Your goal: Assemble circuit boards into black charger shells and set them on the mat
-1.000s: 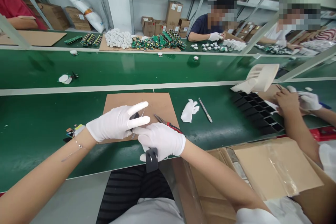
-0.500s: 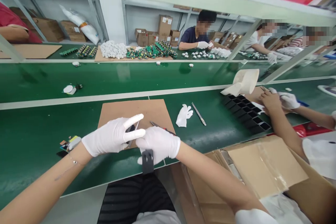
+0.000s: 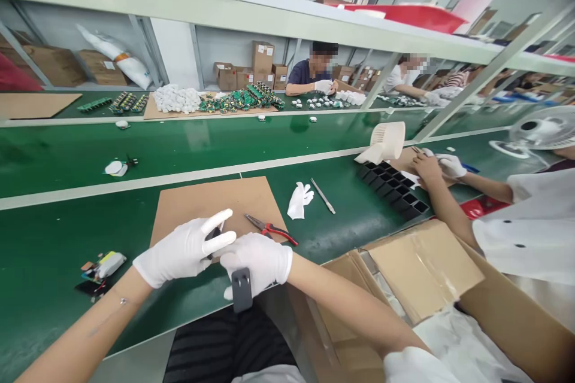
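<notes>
Both hands wear white gloves and are close together over the front edge of the cardboard sheet (image 3: 204,198). My left hand (image 3: 179,251) is closed around a dark piece (image 3: 215,232), mostly hidden by the glove, while two of its fingers stick out toward the right. My right hand (image 3: 263,260) grips a black plug housing (image 3: 242,290) with two metal prongs, which juts down below the fingers. Just beyond my right hand, red-handled pliers (image 3: 269,227) rest partly on the cardboard. Left of my left wrist lies a circuit board assembly (image 3: 105,266) with loose parts.
A spare white glove (image 3: 299,200) and tweezers (image 3: 323,196) lie to the right. Farther along are a black divided tray (image 3: 393,188), a cream fan (image 3: 384,140) and a co-worker's hands (image 3: 431,164). An opened carton (image 3: 426,266) stands at my right. Boards (image 3: 117,167) sit on the belt.
The view has swung to the right and up. My hands keep nearly the same pose, holding the same pieces. More of the pliers shows beyond my right hand.
</notes>
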`<state>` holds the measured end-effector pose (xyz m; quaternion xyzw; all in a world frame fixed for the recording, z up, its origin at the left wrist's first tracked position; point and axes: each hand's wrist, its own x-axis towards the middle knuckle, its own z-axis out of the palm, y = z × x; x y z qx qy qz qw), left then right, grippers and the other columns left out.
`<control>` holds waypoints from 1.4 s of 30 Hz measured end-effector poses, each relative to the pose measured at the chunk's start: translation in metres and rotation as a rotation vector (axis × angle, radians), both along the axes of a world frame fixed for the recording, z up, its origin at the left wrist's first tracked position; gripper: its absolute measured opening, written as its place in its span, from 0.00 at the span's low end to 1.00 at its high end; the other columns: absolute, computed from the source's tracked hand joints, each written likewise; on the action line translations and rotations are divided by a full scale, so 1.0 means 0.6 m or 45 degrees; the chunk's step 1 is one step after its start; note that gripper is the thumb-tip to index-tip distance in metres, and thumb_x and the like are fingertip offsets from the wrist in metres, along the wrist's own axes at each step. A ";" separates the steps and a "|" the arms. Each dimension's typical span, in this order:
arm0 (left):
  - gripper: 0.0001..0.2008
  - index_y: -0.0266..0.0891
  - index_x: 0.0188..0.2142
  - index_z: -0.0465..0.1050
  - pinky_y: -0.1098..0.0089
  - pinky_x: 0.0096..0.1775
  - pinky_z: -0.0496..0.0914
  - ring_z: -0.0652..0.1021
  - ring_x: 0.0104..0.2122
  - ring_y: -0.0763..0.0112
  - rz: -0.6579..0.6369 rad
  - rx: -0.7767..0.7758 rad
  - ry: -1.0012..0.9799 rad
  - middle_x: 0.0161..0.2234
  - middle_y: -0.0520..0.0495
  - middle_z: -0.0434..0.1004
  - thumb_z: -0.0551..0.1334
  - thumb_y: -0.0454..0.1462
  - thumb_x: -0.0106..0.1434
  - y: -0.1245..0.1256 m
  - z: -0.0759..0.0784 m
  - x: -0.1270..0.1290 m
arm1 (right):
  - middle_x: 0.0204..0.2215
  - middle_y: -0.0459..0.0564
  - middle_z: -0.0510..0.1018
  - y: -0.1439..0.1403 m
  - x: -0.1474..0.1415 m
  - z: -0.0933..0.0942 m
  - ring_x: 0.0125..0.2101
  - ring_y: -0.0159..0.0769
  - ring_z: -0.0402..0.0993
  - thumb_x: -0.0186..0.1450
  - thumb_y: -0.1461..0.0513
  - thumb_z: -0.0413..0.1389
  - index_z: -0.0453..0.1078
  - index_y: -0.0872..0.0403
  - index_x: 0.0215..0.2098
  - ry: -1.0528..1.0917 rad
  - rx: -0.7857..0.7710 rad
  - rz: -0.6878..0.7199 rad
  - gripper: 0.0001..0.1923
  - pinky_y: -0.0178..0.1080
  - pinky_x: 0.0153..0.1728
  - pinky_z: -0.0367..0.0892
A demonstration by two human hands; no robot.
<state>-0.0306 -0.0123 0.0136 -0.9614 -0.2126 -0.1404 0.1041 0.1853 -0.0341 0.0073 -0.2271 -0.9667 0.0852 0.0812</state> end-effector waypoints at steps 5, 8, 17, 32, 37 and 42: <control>0.35 0.41 0.58 0.59 0.53 0.38 0.77 0.79 0.42 0.49 0.214 -0.125 -0.138 0.61 0.29 0.61 0.57 0.24 0.50 -0.043 -0.012 -0.003 | 0.20 0.42 0.70 -0.002 0.000 -0.023 0.22 0.34 0.66 0.47 0.56 0.65 0.68 0.53 0.29 0.713 -0.569 -0.248 0.16 0.39 0.28 0.62; 0.40 0.43 0.65 0.47 0.54 0.45 0.77 0.78 0.48 0.52 0.703 -0.403 -0.716 0.62 0.30 0.58 0.60 0.28 0.55 -0.110 -0.027 -0.018 | 0.23 0.42 0.71 -0.019 -0.006 -0.051 0.24 0.32 0.68 0.53 0.54 0.62 0.68 0.52 0.38 1.156 -0.810 -0.413 0.17 0.40 0.31 0.67; 0.28 0.50 0.65 0.52 0.38 0.54 0.68 0.76 0.50 0.47 1.157 -1.595 -2.116 0.55 0.39 0.71 0.49 0.48 0.66 -0.273 -0.082 -0.036 | 0.39 0.55 0.78 -0.075 -0.047 -0.084 0.26 0.37 0.76 0.66 0.37 0.35 0.57 0.50 0.46 1.802 -1.446 -1.001 0.29 0.42 0.28 0.73; 0.40 0.49 0.56 0.67 0.66 0.23 0.65 0.73 0.24 0.65 -0.489 -2.653 -1.995 0.44 0.41 0.73 0.62 0.47 0.40 -0.299 -0.100 0.121 | 0.49 0.53 0.73 -0.188 0.015 0.014 0.46 0.47 0.75 0.54 0.48 0.67 0.64 0.41 0.57 1.569 -0.927 -0.343 0.34 0.53 0.48 0.72; 0.30 0.39 0.53 0.71 0.70 0.32 0.68 0.75 0.38 0.63 -0.799 -2.769 -2.217 0.45 0.41 0.71 0.65 0.41 0.48 -0.297 -0.032 0.130 | 0.47 0.51 0.75 -0.189 0.018 0.008 0.45 0.45 0.76 0.54 0.57 0.70 0.71 0.41 0.51 1.621 -0.722 -0.187 0.27 0.50 0.49 0.73; 0.29 0.40 0.49 0.74 0.57 0.39 0.70 0.74 0.41 0.52 -0.527 -2.660 -2.058 0.41 0.39 0.72 0.69 0.45 0.47 -0.301 0.004 0.117 | 0.52 0.52 0.73 -0.203 0.017 0.004 0.45 0.50 0.76 0.44 0.52 0.73 0.74 0.44 0.42 1.625 -0.704 -0.468 0.28 0.49 0.42 0.76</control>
